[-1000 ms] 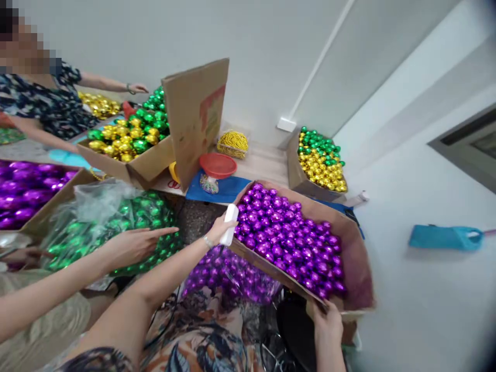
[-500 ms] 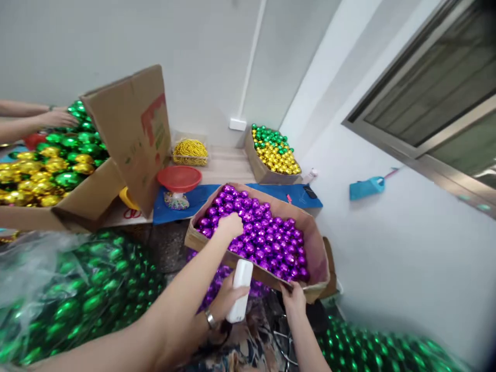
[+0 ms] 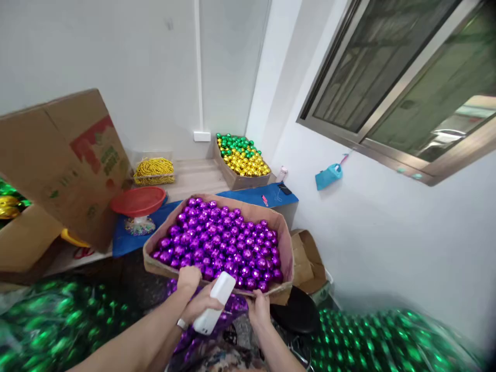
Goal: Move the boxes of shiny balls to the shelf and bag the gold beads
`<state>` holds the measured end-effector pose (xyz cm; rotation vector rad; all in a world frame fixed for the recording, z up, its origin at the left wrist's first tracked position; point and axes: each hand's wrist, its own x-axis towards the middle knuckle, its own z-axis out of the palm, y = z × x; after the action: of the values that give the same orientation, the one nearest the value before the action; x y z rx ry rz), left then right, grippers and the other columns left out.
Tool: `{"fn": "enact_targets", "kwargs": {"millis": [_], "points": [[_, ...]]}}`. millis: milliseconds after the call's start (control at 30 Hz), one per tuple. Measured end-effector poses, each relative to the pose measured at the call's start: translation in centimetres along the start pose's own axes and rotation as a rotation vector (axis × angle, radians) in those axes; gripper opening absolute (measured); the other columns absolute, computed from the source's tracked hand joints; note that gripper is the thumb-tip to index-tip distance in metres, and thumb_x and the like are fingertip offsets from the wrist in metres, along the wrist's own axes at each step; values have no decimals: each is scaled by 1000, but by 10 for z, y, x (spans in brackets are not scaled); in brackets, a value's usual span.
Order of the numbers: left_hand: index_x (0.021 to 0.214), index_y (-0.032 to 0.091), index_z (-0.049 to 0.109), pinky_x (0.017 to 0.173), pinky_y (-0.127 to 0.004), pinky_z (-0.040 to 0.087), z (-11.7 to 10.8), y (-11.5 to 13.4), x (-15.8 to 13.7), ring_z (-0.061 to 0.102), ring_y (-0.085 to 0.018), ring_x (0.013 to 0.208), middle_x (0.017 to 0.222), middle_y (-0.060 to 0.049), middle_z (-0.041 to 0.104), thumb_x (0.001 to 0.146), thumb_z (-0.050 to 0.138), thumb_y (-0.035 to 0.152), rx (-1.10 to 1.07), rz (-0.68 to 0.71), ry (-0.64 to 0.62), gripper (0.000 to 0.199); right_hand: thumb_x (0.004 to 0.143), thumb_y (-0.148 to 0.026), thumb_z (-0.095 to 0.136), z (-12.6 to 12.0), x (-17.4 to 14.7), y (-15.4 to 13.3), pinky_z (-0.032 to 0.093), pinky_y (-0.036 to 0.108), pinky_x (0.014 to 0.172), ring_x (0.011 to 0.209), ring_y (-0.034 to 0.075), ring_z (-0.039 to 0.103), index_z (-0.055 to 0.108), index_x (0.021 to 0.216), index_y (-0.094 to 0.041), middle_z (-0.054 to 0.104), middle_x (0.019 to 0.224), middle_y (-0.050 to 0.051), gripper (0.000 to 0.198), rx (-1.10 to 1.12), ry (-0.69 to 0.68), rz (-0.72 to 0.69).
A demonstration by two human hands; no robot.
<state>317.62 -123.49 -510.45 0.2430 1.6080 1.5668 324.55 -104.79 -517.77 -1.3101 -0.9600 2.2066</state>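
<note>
A cardboard box (image 3: 287, 248) full of shiny purple balls (image 3: 220, 240) is held up in front of me. My right hand (image 3: 259, 308) grips its near edge from below. My left hand (image 3: 199, 306), with a watch on the wrist, is shut on a white handheld device (image 3: 214, 303) just under the box's near rim. Another person's hand (image 3: 188, 277) reaches in from the lower left and rests on the same near edge, beside the device.
Bags of green balls lie at lower left (image 3: 58, 320) and lower right (image 3: 380, 341). A large cardboard flap (image 3: 65, 160) stands at left. A red bowl (image 3: 138, 201), gold beads (image 3: 154, 169) and a green-and-gold ball box (image 3: 242, 155) sit on the table behind. A window (image 3: 399, 88) is at right.
The view has swung right and the purple box now sits centred and level. The other person's hand went from the green bag into the balls, then to the box's near edge. My device hand dropped lower.
</note>
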Motion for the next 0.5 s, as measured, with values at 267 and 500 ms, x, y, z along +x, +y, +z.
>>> {"fn": "enact_targets", "kwargs": {"millis": [267, 500], "points": [[126, 19, 54, 97, -39, 41, -4, 35, -12, 52, -31, 110, 124, -9, 59, 55, 69, 27, 122, 118, 244, 74, 59, -59, 83, -15, -43, -27, 55, 30, 68, 84, 22, 71, 58, 102, -19, 71, 93, 7, 64, -264, -379, 479], [109, 15, 57, 75, -37, 46, -31, 8, -28, 57, -25, 81, 90, -6, 65, 58, 74, 36, -87, 42, 646, 58, 68, -68, 72, -68, 29, -121, 49, 40, 101, 108, 30, 63, 67, 118, -17, 70, 110, 15, 71, -878, -355, -406]]}}
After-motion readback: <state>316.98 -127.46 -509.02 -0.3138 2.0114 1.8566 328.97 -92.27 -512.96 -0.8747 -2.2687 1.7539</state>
